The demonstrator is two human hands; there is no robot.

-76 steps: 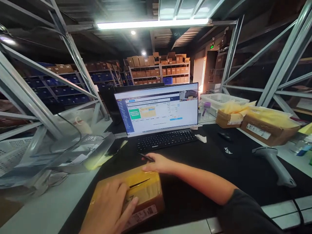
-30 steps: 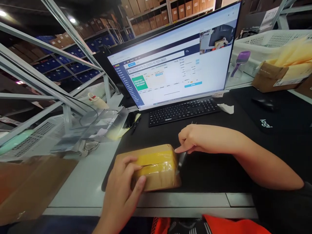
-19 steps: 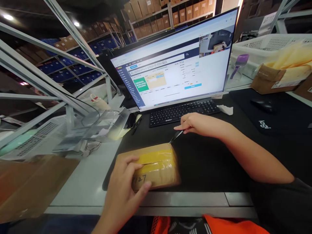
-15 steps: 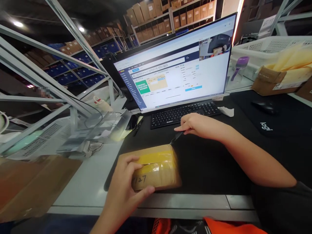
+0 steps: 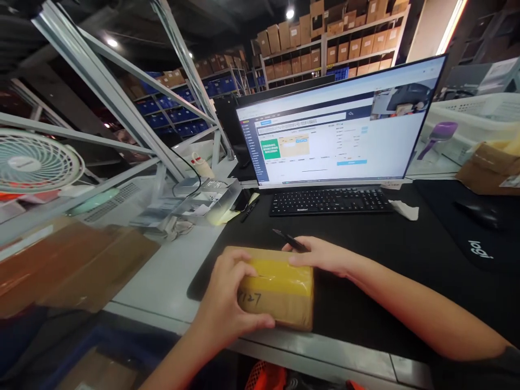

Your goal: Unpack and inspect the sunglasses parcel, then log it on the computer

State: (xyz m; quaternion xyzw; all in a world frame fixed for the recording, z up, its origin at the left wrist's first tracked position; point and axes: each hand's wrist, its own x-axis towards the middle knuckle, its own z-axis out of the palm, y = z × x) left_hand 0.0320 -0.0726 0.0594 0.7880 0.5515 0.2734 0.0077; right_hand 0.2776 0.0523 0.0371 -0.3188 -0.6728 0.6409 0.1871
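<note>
A small cardboard box (image 5: pixel 280 311) with yellow tape across its top lies at the front of the black desk mat. Handwritten digits show on its near part, and the tape has a short slit. My left hand (image 5: pixel 227 295) grips the box at its left end, thumb along the near edge and fingers over the top. A slim black utility knife (image 5: pixel 289 239) is held in my right hand (image 5: pixel 319 253), its tip pointing left, away from the box. Fingers of that hand also touch the far right corner of the box.
Behind the hands are a keyboard (image 5: pixel 331 200) and a monitor (image 5: pixel 317 141). A mouse (image 5: pixel 479 214) is at right, near an open carton (image 5: pixel 483 168). Left stand a clear plastic tray (image 5: pixel 219 200), a phone (image 5: pixel 241 200), a pen (image 5: pixel 249 210) and a fan (image 5: pixel 32 162).
My right hand has come nearer, from beside the keyboard onto the box corner. The knife tip has swung from the box's far corner to point left. The view has shifted.
</note>
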